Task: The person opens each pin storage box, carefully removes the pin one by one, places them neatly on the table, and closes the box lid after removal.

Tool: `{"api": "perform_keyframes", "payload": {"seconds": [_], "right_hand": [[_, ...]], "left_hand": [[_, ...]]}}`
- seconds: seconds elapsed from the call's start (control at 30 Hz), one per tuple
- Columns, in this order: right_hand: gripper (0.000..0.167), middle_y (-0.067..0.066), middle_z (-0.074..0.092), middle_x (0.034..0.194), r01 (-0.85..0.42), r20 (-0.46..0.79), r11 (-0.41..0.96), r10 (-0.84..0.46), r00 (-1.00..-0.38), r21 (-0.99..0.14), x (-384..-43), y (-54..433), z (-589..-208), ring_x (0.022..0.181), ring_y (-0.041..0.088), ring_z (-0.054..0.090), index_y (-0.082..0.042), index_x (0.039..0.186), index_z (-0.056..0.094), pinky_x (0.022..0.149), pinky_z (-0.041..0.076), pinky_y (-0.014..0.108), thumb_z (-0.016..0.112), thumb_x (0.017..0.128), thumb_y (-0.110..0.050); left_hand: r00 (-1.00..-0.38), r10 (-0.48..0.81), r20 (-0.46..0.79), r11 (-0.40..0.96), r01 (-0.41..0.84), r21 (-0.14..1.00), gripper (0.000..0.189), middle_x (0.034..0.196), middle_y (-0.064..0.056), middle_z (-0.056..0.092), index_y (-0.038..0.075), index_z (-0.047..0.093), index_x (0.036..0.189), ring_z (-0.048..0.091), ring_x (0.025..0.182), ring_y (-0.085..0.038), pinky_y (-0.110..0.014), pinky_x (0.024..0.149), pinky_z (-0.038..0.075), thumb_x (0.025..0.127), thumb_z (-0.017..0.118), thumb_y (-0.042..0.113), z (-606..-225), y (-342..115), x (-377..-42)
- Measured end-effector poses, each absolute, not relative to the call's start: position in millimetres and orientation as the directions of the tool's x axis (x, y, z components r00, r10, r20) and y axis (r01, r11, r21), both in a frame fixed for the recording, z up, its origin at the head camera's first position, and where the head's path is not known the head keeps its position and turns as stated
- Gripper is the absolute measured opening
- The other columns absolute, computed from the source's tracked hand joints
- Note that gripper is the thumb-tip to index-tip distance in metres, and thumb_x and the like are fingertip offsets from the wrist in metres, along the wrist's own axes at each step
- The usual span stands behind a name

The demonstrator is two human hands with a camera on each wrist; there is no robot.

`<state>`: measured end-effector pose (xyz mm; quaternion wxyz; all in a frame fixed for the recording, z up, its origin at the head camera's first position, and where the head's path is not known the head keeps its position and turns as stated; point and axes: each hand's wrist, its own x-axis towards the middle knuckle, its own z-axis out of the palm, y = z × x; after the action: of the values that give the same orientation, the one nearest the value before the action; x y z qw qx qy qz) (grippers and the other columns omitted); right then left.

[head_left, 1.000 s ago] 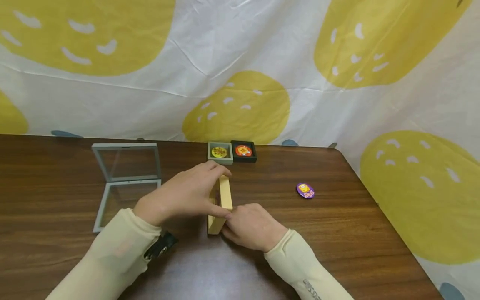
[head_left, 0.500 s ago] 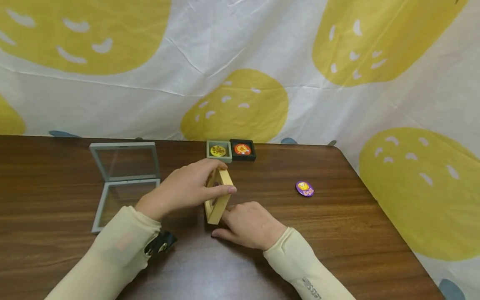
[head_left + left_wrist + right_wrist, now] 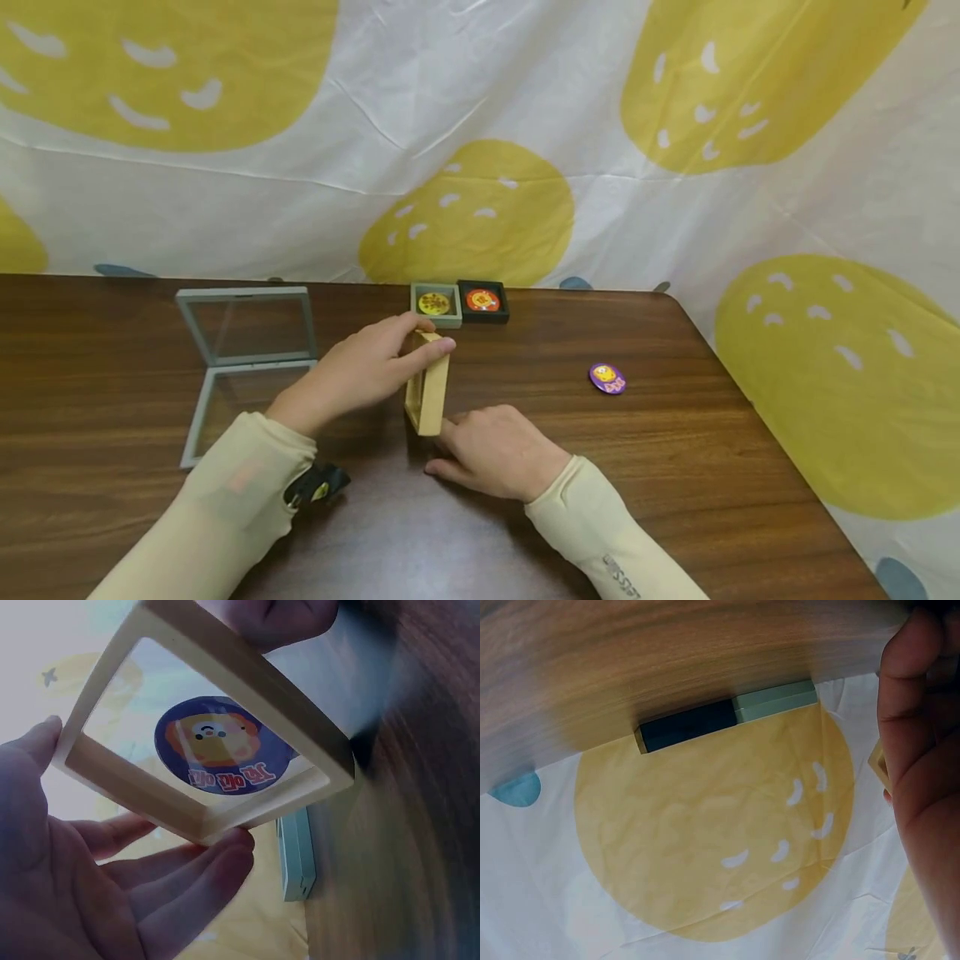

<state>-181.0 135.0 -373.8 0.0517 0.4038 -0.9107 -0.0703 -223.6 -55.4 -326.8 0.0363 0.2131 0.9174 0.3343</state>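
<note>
the left hand (image 3: 352, 375) grips the yellow frame (image 3: 433, 392), thumb on one side and fingertips on another, in front of the person near the middle of the counter (image 3: 465, 550). the frame stands nearly on edge; whether its lower corner touches the counter is hard to tell. the left wrist view shows a purple badge (image 3: 217, 739) with a yellow cartoon face inside its opening.

over the last second the left thumb has gone from low on the frame to near its upper end, and the frame's lower end has drawn away from the person. the right thumb, tucked against the frame a second ago, now lies out on the counter. so the left hand seems to carry most of the hold, with the right hand (image 3: 506, 454) more of a helper. its fingertips reach to the frame's lower end, but whether they grip, touch or merely rest beside it cannot be told.

the rest has not moved: the grey frame (image 3: 262, 365) open at the left, the small green frame (image 3: 435, 322) and the black frame (image 3: 483, 317) side by side at the back, and a loose purple button (image 3: 607, 378) well to the right.
</note>
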Motion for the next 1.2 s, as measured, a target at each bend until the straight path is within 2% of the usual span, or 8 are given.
{"api": "perform_keyframes", "payload": {"seconds": [0.27, 0.57, 0.7, 0.83, 0.9, 0.97, 1.1, 1.2], "right_hand": [[0.023, -0.013, 0.063, 0.072, -0.737, 0.048, 0.657, -0.751, -0.659, 0.16, -180, 135, -374, 0.059, 0.005, 0.06, -0.026, 0.081, 0.06, 0.052, 0.047, 0.027, 0.057, 0.09, -0.047], [0.03, -0.011, 0.067, 0.075, -0.726, 0.075, 0.659, -0.749, -0.659, 0.196, -179, 134, -376, 0.063, 0.007, 0.065, -0.024, 0.09, 0.06, 0.056, 0.051, 0.03, 0.053, 0.091, -0.053], [0.033, -0.011, 0.065, 0.072, -0.726, 0.08, 0.66, -0.748, -0.659, 0.193, -179, 133, -375, 0.062, 0.007, 0.064, -0.024, 0.089, 0.061, 0.056, 0.051, 0.03, 0.051, 0.091, -0.055], [0.032, -0.012, 0.064, 0.071, -0.736, 0.094, 0.649, -0.759, -0.644, 0.195, -180, 134, -375, 0.06, 0.005, 0.062, -0.023, 0.087, 0.06, 0.055, 0.05, 0.028, 0.051, 0.091, -0.054], [0.032, -0.013, 0.062, 0.068, -0.741, 0.106, 0.64, -0.767, -0.633, 0.203, -180, 134, -375, 0.056, 0.004, 0.058, -0.023, 0.085, 0.059, 0.052, 0.048, 0.027, 0.051, 0.091, -0.054], [0.032, -0.013, 0.059, 0.064, -0.742, 0.126, 0.638, -0.769, -0.626, 0.206, -180, 135, -375, 0.053, 0.003, 0.055, -0.023, 0.083, 0.058, 0.05, 0.046, 0.027, 0.052, 0.091, -0.054], [0.034, -0.013, 0.053, 0.057, -0.733, 0.14, 0.651, -0.759, -0.636, 0.198, -181, 137, -374, 0.048, 0.003, 0.047, -0.023, 0.081, 0.057, 0.046, 0.042, 0.026, 0.053, 0.09, -0.055], [0.033, -0.012, 0.048, 0.055, -0.708, 0.168, 0.674, -0.739, -0.653, 0.211, -181, 139, -373, 0.046, 0.004, 0.043, -0.021, 0.078, 0.054, 0.044, 0.038, 0.026, 0.056, 0.089, -0.052]], "left_hand": [[-0.917, 0.4, -0.001, 0.684, 0.297, 0.666, 0.056, 0.103, -0.005, 0.065, 0.019, 0.057, 0.114, 0.06, 0.093, -0.021, -0.038, 0.078, 0.046, 0.096, 0.027, 0.062, -330, -55, -226], [-0.882, 0.469, -0.038, 0.723, 0.358, 0.591, 0.045, 0.097, -0.005, 0.065, 0.011, 0.06, 0.113, 0.057, 0.083, -0.018, -0.034, 0.073, 0.044, 0.101, 0.033, 0.045, -335, -50, -225], [-0.901, 0.432, -0.047, 0.744, 0.326, 0.584, 0.052, 0.11, -0.006, 0.067, 0.015, 0.056, 0.122, 0.063, 0.095, -0.021, -0.04, 0.078, 0.048, 0.099, 0.03, 0.054, -333, -50, -222], [-0.893, 0.448, -0.042, 0.72, 0.333, 0.608, 0.07, 0.131, -0.009, 0.059, 0.015, 0.044, 0.137, 0.059, 0.117, -0.028, -0.049, 0.094, 0.046, 0.093, 0.028, 0.068, -328, -54, -221], [-0.863, 0.503, -0.046, 0.692, 0.37, 0.62, 0.079, 0.14, -0.012, 0.051, 0.013, 0.035, 0.144, 0.054, 0.124, -0.03, -0.05, 0.1, 0.042, 0.089, 0.035, 0.071, -325, -58, -220], [-0.811, 0.583, -0.056, 0.648, 0.422, 0.634, 0.092, 0.147, -0.016, 0.042, 0.008, 0.025, 0.148, 0.047, 0.13, -0.031, -0.05, 0.105, 0.038, 0.085, 0.05, 0.068, -322, -63, -218], [-0.707, 0.697, -0.118, 0.579, 0.458, 0.674, 0.119, 0.156, -0.022, 0.018, 0.003, 0.004, 0.152, 0.027, 0.142, -0.034, -0.05, 0.114, 0.026, 0.071, 0.078, 0.048, -321, -71, -216], [-0.691, 0.711, -0.132, 0.565, 0.45, 0.692, 0.124, 0.155, -0.024, 0.017, 0.003, 0.0, 0.15, 0.024, 0.143, -0.033, -0.05, 0.115, 0.025, 0.066, 0.084, 0.038, -325, -70, -217]]}}
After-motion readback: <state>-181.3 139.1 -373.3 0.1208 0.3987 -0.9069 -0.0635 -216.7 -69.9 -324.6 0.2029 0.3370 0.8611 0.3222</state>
